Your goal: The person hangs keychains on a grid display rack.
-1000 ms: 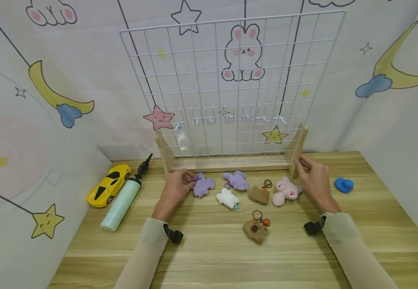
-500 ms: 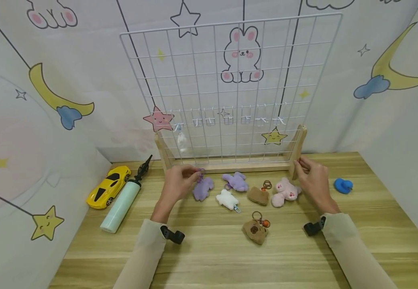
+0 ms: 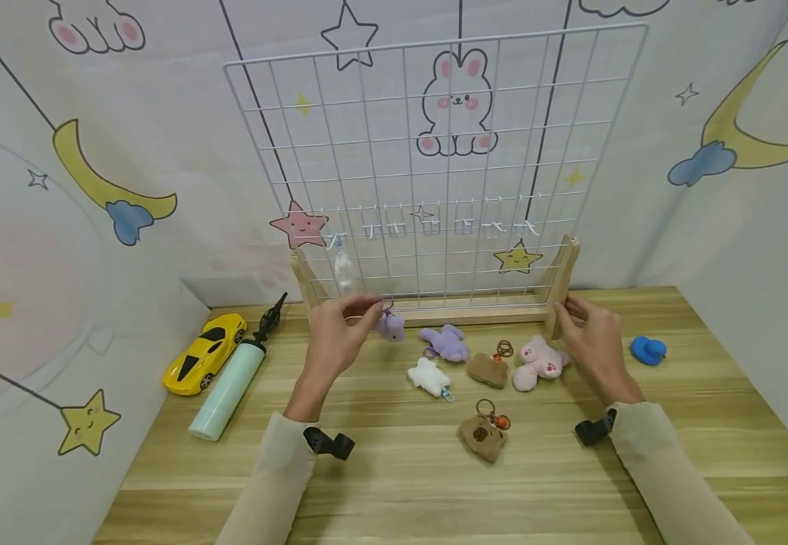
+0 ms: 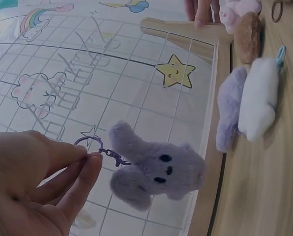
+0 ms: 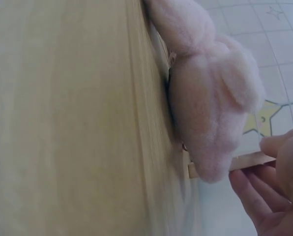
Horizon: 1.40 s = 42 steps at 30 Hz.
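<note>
Keyring (image 4: 89, 137) pinched in the left hand (image 3: 337, 341), purple plush (image 4: 166, 169) hanging from it.

Left forearm (image 3: 267, 481) reaches forward, thumb and fingers together on the ring; the plush hangs over the table (image 3: 400, 484) before the wooden base (image 3: 475, 315). Right hand (image 3: 594, 344) clamps the wooden upright (image 3: 562, 280).

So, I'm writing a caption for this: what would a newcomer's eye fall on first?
Probably the tall white grid standing at the back of the table. Next would come the purple toy hanging from the left hand, in front of the grid. The bright yellow car at the table's left side may also stand out.
</note>
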{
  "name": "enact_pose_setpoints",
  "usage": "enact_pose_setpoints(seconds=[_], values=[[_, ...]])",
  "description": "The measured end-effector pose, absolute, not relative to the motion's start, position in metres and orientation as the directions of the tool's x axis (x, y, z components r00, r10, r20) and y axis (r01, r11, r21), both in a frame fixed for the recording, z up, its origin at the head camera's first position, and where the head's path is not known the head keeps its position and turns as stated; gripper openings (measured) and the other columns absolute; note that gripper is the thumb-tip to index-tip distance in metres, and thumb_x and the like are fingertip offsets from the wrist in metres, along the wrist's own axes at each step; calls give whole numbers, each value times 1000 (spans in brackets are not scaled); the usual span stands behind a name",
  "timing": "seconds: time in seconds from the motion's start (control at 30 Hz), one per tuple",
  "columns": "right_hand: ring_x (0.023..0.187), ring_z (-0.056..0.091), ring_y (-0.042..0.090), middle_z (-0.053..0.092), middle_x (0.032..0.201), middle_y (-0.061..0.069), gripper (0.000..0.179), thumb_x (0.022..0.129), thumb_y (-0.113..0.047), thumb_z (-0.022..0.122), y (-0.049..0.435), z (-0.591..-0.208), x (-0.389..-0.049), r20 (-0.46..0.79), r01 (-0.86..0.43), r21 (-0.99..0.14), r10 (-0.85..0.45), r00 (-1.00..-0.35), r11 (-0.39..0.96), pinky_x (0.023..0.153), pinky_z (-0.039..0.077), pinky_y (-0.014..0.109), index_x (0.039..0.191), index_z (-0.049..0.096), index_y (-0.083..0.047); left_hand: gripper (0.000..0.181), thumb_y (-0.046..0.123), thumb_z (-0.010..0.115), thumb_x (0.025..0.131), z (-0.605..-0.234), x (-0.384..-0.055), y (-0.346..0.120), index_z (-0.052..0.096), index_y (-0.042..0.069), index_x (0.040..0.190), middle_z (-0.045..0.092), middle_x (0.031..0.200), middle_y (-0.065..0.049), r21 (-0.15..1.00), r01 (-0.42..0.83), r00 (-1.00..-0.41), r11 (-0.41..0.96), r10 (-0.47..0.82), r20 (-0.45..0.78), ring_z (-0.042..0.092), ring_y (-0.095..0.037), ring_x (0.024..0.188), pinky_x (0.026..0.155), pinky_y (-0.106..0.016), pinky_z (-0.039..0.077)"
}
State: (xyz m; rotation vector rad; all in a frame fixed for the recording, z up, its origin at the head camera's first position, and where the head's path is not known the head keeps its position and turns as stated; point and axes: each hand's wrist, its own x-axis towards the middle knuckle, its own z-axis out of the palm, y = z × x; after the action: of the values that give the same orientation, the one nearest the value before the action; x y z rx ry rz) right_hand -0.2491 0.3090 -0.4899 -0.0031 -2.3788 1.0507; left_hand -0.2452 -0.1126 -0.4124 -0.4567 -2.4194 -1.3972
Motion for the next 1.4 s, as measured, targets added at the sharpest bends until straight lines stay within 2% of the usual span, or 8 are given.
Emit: enact_pose_setpoints(seconds=[0.07,0.13,0.33,0.5,0.7,0.83,1.23,1.4], values=[[108,79,45,77,121,29,41,105,-22,74,310,-490,-249,464,-202,-701,222,-858,684,76,50,0,134,72,6,17,16,75,104,-408,-245,-110,83,6,116,84,106,-12,781,428,-896,455,97,434,83,-24,97,87,-36,67],[107,79,44,78,119,28,40,103,-23,77,311,-490,-250,467,-205,-711,234,-852,673,74,44,-5,130,74,5,17,15,74,105,-405,-246,-107,83,6,116,84,107,-12,789,436,-890,432,76,450,82,-24,98,88,-35,67],[104,81,41,81,114,23,35,99,-23,82,312,-493,-250,486,-198,-705,260,-834,681,78,47,0,124,77,1,19,15,75,104,-394,-248,-100,80,4,119,83,110,-13,803,483,-858,349,2,514,82,-25,98,87,-26,66],[106,80,40,81,115,23,34,99,-23,82,311,-494,-250,459,-185,-726,267,-847,662,77,48,0,123,76,0,20,15,76,104,-386,-250,-97,79,4,120,82,109,-15,806,527,-826,269,-60,560,81,-26,100,86,-19,63],[108,80,41,81,115,24,31,100,-20,81,309,-494,-251,449,-185,-742,272,-851,644,74,43,-5,123,76,1,20,15,76,103,-377,-255,-96,81,3,120,82,110,-16,783,577,-783,233,-114,611,81,-27,101,87,-20,64],[106,80,41,81,114,23,31,99,-20,81,309,-494,-251,455,-182,-735,277,-846,653,74,44,-3,122,76,1,21,17,77,103,-369,-258,-93,81,5,120,83,109,-15,776,587,-766,230,-152,624,81,-26,101,88,-22,64],[103,81,40,82,111,22,29,98,-20,83,308,-493,-250,465,-189,-730,274,-842,657,76,47,0,117,78,1,20,14,77,103,-365,-263,-89,82,5,119,83,108,-15,780,583,-750,228,-217,624,82,-26,98,87,-24,65],[103,81,40,82,111,22,29,99,-20,82,308,-493,-251,460,-180,-729,278,-843,660,77,47,0,117,78,1,21,11,76,103,-367,-265,-90,81,4,122,82,115,-15,785,578,-747,225,-243,619,82,-28,100,89,-23,64]])
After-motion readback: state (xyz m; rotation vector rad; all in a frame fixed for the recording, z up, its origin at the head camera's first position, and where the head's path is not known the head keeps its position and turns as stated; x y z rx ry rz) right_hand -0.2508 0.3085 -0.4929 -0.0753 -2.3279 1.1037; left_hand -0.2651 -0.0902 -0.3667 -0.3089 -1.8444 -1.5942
